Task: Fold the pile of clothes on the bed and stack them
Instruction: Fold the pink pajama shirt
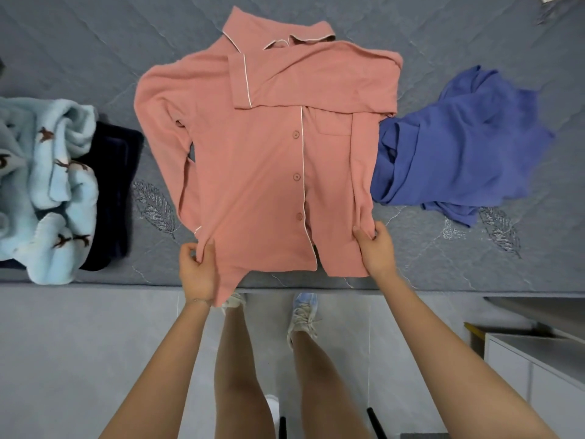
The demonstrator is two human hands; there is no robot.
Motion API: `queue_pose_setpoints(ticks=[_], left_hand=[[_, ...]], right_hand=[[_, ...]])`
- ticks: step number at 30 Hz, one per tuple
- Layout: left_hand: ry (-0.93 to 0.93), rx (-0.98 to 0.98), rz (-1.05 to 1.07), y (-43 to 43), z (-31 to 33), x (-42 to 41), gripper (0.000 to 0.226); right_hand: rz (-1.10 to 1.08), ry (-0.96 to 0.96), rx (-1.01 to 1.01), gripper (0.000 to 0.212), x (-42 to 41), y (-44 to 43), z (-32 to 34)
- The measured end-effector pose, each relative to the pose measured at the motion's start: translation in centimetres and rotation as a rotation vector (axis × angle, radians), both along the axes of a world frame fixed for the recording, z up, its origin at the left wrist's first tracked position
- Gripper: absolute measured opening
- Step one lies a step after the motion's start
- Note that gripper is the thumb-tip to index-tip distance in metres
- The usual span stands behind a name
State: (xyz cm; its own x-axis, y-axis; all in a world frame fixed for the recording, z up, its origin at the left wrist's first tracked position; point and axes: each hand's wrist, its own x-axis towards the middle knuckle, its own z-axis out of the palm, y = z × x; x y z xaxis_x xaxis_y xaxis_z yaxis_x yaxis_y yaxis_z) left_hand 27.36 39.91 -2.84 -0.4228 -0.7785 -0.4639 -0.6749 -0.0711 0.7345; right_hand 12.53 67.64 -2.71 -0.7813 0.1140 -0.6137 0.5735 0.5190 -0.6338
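Person viewed from above: bare forearms [421,318], left hand [196,270], right hand [376,251], bare legs [240,369], and pale lace-up sneakers [302,315].

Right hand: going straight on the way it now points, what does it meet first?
The right hand grips the pink shirt at its lower edge; going straight on, it would probably meet more of that shirt, not the blue garment beside it.

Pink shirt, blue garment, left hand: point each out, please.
pink shirt [253,172], head view, front panel left of the buttons.
blue garment [459,147], head view, middle of the crumpled cloth.
left hand [197,268], head view, middle of the hand gripping the hem.
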Motion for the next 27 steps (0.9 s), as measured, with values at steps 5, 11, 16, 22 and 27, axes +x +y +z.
queue_pose_setpoints(ticks=[5,11,16,22,27], left_hand=[[-0.061,0.202,-0.016,-2.0,-0.8,1.4,0.034],[-0.135,0.205,-0.295,-1.4,-2.0,3.4,0.010],[0.046,0.127,-0.122,-0.2,-1.0,2.5,0.023],[0.323,0.430,0.259,-0.3,0.4,-0.1,0.023],[0.357,0.485,0.352,-0.1,1.1,-0.9,0.017]], right_hand=[[-0.197,0.018,0.027,0.018,1.2,0.9,0.3],[0.039,-0.183,-0.123,0.041,2.7,1.0,-0.8],[0.092,-0.019,-0.052,0.024,2.9,0.0,-1.1],[-0.390,-0.079,-0.446,0.030,1.4,-0.8,-0.2],[-0.375,-0.055,-0.487,0.031,0.6,-1.4,0.8]])
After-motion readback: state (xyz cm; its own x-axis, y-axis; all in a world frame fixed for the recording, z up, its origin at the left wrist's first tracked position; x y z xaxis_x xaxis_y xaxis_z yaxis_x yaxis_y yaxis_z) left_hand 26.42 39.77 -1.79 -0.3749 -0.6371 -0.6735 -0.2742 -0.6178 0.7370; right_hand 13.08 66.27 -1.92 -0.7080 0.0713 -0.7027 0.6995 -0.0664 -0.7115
